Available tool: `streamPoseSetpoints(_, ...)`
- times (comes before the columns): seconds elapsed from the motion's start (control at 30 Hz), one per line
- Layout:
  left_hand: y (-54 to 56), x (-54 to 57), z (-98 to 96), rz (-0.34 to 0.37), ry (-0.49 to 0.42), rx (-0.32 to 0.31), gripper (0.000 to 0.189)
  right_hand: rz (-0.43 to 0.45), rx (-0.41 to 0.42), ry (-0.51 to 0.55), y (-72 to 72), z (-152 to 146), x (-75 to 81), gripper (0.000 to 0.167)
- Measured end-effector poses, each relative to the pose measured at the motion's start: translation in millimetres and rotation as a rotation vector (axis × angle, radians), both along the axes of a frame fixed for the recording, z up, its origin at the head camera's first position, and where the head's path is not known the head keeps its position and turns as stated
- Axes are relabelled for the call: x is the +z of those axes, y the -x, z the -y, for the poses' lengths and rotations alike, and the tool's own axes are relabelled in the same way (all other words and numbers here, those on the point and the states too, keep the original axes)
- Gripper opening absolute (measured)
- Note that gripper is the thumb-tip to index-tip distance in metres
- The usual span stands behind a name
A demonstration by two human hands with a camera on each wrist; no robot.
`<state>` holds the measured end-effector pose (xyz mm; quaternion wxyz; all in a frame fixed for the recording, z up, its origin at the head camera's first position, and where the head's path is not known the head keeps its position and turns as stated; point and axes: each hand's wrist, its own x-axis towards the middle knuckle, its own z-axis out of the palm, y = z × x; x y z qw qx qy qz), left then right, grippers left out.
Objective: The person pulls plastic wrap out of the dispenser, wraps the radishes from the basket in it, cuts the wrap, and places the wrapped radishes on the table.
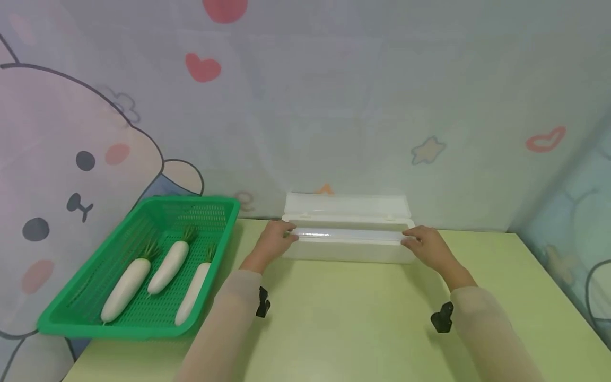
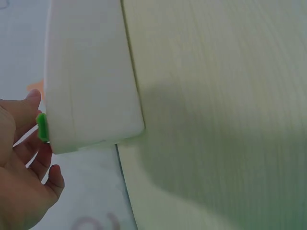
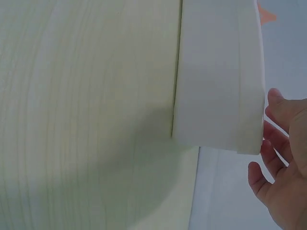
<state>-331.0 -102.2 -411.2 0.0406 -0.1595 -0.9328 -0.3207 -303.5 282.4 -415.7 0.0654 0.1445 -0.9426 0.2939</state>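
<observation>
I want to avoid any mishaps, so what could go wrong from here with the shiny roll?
The left hand and right hand grip the shiny roll only at its ends, so if either slips, that end could drop. The white box stands near the back edge of the table, so a push might shift it over. Its open lid could perhaps fall forward if bumped.

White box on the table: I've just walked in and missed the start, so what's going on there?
A person holds a shiny, pale roll by its ends, left hand at one and right hand at the other. It is at the opening of the white box, whose lid is open; whether it rests there or is held just above is unclear. Off left, three white radishes lie in a green basket.
</observation>
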Motion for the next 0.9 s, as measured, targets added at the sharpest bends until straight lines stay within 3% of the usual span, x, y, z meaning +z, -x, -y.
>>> streamPoseSetpoints(0.17,0.0,-6.5,2.8,-0.060,0.038,-0.009,0.022,-0.011,0.005,0.031,2.2,3.0,-3.9,0.032)
streamPoseSetpoints(0.43,1.4,-1.9,-1.0,-0.007,0.048,0.001,0.018,0.012,-0.017,0.030,7.2,-1.4,-6.1,0.034)
streamPoseSetpoints(0.57,0.4,-1.0,-2.7,0.022,0.061,0.036,0.017,0.025,-0.023,0.028,9.4,-2.2,-6.1,0.033)
streamPoseSetpoints(0.9,1.3,-1.9,-8.5,0.007,0.089,0.119,0.017,-0.001,-0.044,-0.002,12.3,0.4,-3.2,0.024)
